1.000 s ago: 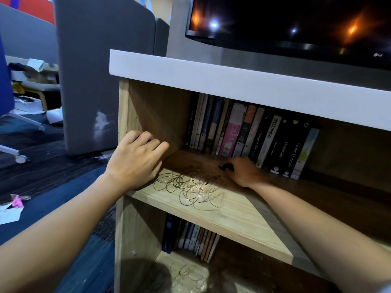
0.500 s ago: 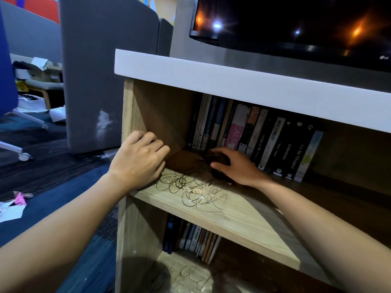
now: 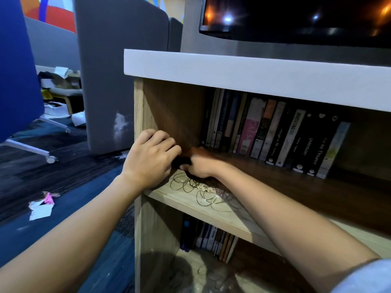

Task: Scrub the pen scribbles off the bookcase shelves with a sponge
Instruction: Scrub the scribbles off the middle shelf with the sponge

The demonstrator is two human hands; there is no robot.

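Note:
The wooden bookcase [image 3: 138, 106] has black pen scribbles [image 3: 203, 195] looping over the front left of its upper shelf [image 3: 220, 212], with pale crumbs among them. My right hand [image 3: 201, 168] grips a dark sponge [image 3: 182, 161] and holds it down at the shelf's back left, just behind the scribbles. My left hand [image 3: 148, 159] rests on the shelf's front left corner with bent fingers, almost touching the sponge. Fainter scribbles [image 3: 213, 278] mark the bottom shelf.
A row of upright books [image 3: 275, 134] fills the back of the upper shelf, and more books [image 3: 209, 240] stand below. A white top slab [image 3: 232, 70] overhangs, with a TV [image 3: 296, 15] above. Left of the bookcase are a grey partition [image 3: 110, 81], paper scraps [image 3: 41, 208] and a chair base [image 3: 31, 149].
My right hand has slid the sponge leftward and back across the shelf, from in front of the books to beside my left hand. My left hand has stayed on the corner.

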